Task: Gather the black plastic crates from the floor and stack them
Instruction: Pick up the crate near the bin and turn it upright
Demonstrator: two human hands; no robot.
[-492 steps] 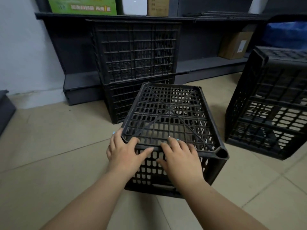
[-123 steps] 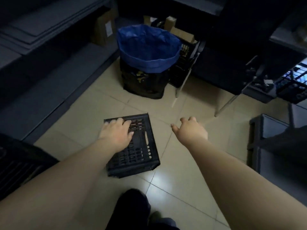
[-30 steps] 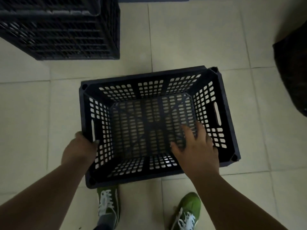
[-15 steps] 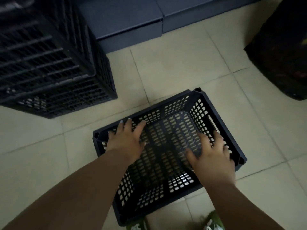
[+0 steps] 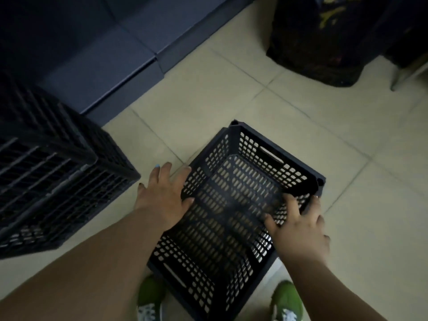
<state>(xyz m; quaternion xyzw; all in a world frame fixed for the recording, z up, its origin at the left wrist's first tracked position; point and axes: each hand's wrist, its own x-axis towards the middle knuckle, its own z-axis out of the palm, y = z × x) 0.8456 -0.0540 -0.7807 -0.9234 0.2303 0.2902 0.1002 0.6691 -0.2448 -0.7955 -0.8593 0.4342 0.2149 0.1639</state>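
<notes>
A small black perforated crate [image 5: 231, 216] is in front of me above the tiled floor, open side up and turned diagonally. My left hand [image 5: 165, 191] grips its left long wall, thumb inside and fingers outside. My right hand [image 5: 298, 224] clasps the right long wall near the far corner. A stack of larger black grid crates [image 5: 53, 181] stands on the floor to the left, apart from the small crate.
A dark low shelf base [image 5: 129, 47] runs along the back left. A black bag [image 5: 319, 42] stands at the upper right with a metal leg [image 5: 403, 77] beside it. My green shoes [image 5: 287, 302] are under the crate's near end. Beige tiles lie between the crates.
The small crate has swung further clockwise. Both hands have shifted from its inside floor to its two long walls. The view has turned right, and the crate stack now lies further left.
</notes>
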